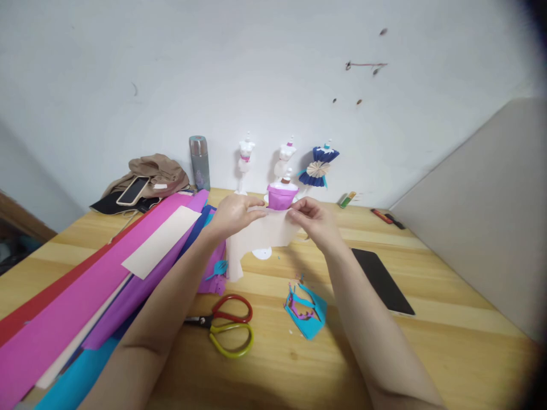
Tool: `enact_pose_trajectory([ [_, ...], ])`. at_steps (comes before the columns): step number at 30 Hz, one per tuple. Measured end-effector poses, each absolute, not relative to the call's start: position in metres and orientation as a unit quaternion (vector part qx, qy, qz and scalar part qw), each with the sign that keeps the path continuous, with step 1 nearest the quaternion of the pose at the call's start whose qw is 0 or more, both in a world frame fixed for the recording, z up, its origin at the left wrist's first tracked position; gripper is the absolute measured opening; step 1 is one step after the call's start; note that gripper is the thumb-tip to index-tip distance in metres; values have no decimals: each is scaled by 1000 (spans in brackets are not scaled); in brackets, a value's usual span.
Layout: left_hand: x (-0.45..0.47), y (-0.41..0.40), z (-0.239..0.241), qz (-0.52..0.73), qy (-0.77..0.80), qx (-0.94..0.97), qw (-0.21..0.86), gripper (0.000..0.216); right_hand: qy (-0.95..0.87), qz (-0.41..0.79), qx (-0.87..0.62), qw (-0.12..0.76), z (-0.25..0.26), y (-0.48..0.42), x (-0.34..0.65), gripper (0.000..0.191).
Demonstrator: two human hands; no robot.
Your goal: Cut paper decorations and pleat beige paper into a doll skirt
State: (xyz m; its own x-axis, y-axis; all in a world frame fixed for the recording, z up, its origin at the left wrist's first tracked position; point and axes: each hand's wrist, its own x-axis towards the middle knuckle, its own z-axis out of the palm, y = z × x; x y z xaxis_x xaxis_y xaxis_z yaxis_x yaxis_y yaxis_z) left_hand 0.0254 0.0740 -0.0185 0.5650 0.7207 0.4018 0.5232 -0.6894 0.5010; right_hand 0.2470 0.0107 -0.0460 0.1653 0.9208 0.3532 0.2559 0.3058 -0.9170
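In front of me stands a small white dress-form mannequin (286,185) wrapped in a purple paper bodice (282,197). A strip of cream crepe paper (269,230) hangs across its front below the bodice, hiding most of the stand; the white round base (262,253) shows underneath. My right hand (314,222) pinches the strip's upper right edge against the mannequin's waist. On the other side, my left hand (235,216) has its thumb and fingers at the strip's upper left edge, holding it. The strip's left end droops toward the table.
Scissors (231,326) and blue paper scraps (311,319) lie in front. Coloured paper sheets (106,267) cover the left side. A black tablet (382,282) lies right. Behind stand a flask (199,162), other mannequins (247,151) and a navy-dressed one (318,168).
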Motion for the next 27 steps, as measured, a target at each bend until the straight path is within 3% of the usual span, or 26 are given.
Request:
enact_pose_trajectory([
  [6, 28, 78, -28, 313, 298, 859, 275, 30, -553, 303, -517, 580, -50, 14, 245, 32],
  [13, 30, 83, -35, 334, 280, 849, 298, 31, -537, 303, -522, 589, -54, 17, 242, 36],
  [27, 29, 85, -34, 339, 258, 846, 322, 30, -542, 295, -513, 597, -59, 21, 241, 28],
])
